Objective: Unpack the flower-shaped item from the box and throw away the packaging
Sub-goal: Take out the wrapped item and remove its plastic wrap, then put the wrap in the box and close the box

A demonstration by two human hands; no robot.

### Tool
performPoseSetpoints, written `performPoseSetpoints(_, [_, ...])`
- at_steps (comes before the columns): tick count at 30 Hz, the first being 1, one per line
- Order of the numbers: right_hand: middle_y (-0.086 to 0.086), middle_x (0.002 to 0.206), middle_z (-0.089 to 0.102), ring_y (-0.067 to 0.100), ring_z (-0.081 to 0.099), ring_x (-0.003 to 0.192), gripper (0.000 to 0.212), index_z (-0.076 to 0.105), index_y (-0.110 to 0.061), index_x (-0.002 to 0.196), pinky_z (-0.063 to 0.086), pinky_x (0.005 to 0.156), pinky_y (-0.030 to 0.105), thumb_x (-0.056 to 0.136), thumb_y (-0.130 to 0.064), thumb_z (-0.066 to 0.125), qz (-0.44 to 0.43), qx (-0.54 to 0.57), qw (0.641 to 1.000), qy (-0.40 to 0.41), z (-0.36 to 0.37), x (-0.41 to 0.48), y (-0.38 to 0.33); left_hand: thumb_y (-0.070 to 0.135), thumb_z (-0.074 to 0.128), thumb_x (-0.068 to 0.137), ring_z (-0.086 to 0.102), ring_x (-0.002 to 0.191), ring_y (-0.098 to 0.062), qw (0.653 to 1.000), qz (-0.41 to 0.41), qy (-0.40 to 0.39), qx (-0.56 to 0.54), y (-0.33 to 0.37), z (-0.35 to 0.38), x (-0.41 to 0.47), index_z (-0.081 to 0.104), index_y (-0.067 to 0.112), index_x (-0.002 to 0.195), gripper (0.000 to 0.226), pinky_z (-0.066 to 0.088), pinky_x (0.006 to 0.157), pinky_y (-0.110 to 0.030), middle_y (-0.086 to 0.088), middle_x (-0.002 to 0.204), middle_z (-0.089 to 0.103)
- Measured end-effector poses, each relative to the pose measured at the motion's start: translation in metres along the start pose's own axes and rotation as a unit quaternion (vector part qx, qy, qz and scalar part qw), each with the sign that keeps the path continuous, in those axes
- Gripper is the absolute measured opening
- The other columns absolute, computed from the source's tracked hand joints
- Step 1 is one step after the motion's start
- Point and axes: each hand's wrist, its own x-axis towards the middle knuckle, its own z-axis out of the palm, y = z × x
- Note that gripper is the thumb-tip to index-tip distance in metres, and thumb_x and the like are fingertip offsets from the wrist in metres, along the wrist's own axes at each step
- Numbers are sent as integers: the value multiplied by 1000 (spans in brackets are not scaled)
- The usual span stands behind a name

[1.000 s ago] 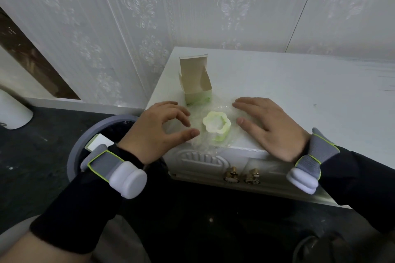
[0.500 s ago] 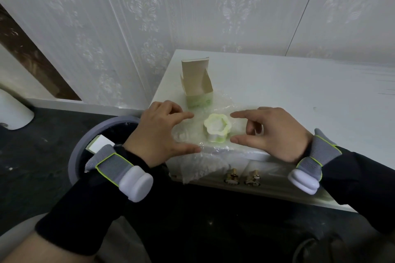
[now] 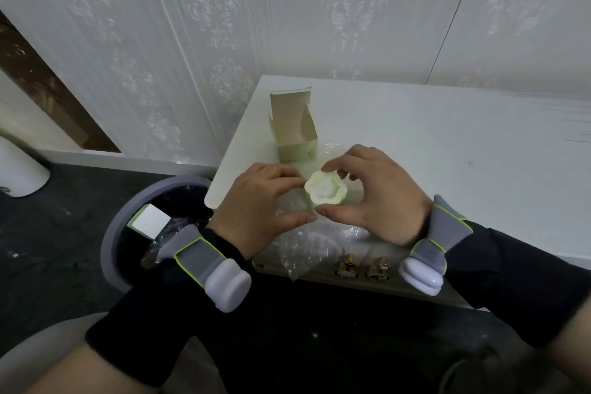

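Observation:
The pale green flower-shaped item (image 3: 324, 192) sits near the front left corner of the white cabinet top (image 3: 447, 153), on clear bubble wrap (image 3: 303, 253) that hangs over the front edge. My left hand (image 3: 256, 211) touches its left rim with fingertips, thumb below it. My right hand (image 3: 380, 198) curls around its right side, forefinger on the top rim and thumb underneath, and the two thumbs meet. Just behind stands the open cardboard box (image 3: 295, 134), flap raised.
A grey round bin (image 3: 108, 246) stands on the dark floor left of the cabinet, holding a white box (image 3: 148, 221) and some plastic. Two brass knobs (image 3: 347, 267) show on the drawer front. A patterned wall runs behind.
Both hands, flat on the wrap a second ago, have closed in around the flower-shaped item. The bubble wrap has slid forward and now droops over the cabinet's front edge.

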Motion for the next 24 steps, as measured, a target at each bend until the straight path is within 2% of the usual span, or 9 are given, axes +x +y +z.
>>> performPoseSetpoints(5, [-5,90,57,14,52,80,48,64,-25,106,36,73,21,67,-51,73,35,-2,999,27,-29,-8,20,52,60,74,57,102,-16,1000,-13,15,-15,0,0,1,71,30,100,35,44,93,-36,12,107,67])
performPoseSetpoints(11, [-4,90,58,12,55,79,44,65,-27,104,33,70,9,66,-46,76,128,-18,990,52,-47,-33,56,33,63,79,63,91,-18,997,-38,59,-36,7,0,2,74,25,85,15,46,86,-36,8,95,73])
performPoseSetpoints(14, [-2,91,58,13,55,77,43,65,-26,104,34,66,16,67,-44,77,158,-22,986,51,-49,-40,63,29,63,79,64,86,-19,996,-47,66,-28,12,-3,2,73,23,84,12,49,82,-37,6,89,74])
performPoseSetpoints(17, [-1,95,59,20,57,83,48,63,-26,107,37,75,27,67,-51,72,170,-24,984,45,-50,-44,63,29,64,79,65,85,-19,993,-56,90,-47,18,-5,1,73,23,86,13,51,82,-38,5,88,74])
performPoseSetpoints(19, [0,108,63,26,57,97,59,60,-28,115,40,87,37,68,-64,60,159,-62,984,50,-51,-44,56,26,66,79,66,85,-14,990,-62,106,-76,22,-6,1,73,24,85,10,51,83,-33,7,86,74])
performPoseSetpoints(21, [-3,124,63,26,54,111,60,56,-29,125,38,99,40,75,-63,51,105,-72,990,58,-53,-43,37,20,71,79,66,82,-4,979,-73,123,-145,32,-9,1,73,27,82,8,49,80,-18,14,81,72])
performPoseSetpoints(22, [-6,127,62,21,54,114,54,55,-29,126,37,101,35,80,-57,50,63,-46,995,58,-52,-43,24,17,73,78,66,81,0,970,-84,126,-189,39,-11,2,72,31,80,14,46,77,-11,18,78,71])
performPoseSetpoints(24, [-16,126,60,5,54,115,35,59,-32,122,35,100,18,89,-43,50,-21,28,998,52,-47,-40,-6,14,74,77,65,79,4,953,-106,123,-256,50,-13,5,70,37,77,23,44,75,-7,25,72,70])
